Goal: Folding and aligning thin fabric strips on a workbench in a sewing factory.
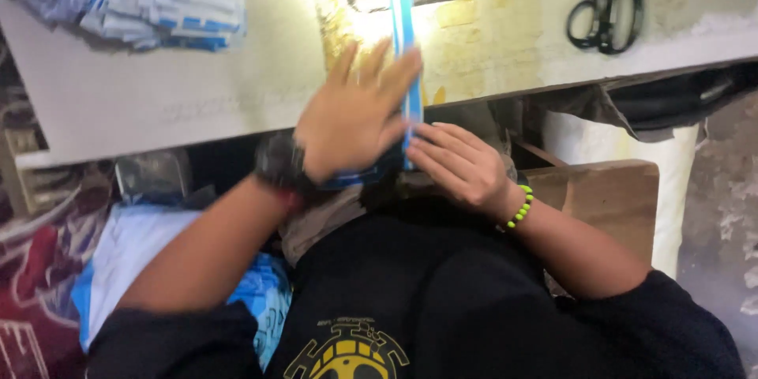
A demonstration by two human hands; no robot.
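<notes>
Blue-and-white strip ran long-ways straight away from both hands. Left hand lay flat on it, fingers spread; right hand pinched its near end.

Both hands raised close together, left hand flat-open, right hand fingers extended.

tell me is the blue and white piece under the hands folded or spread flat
Folded: the blue-and-white piece shows as one narrow strip running up the table, the left hand flat on it, the right hand at its lower end.
</notes>
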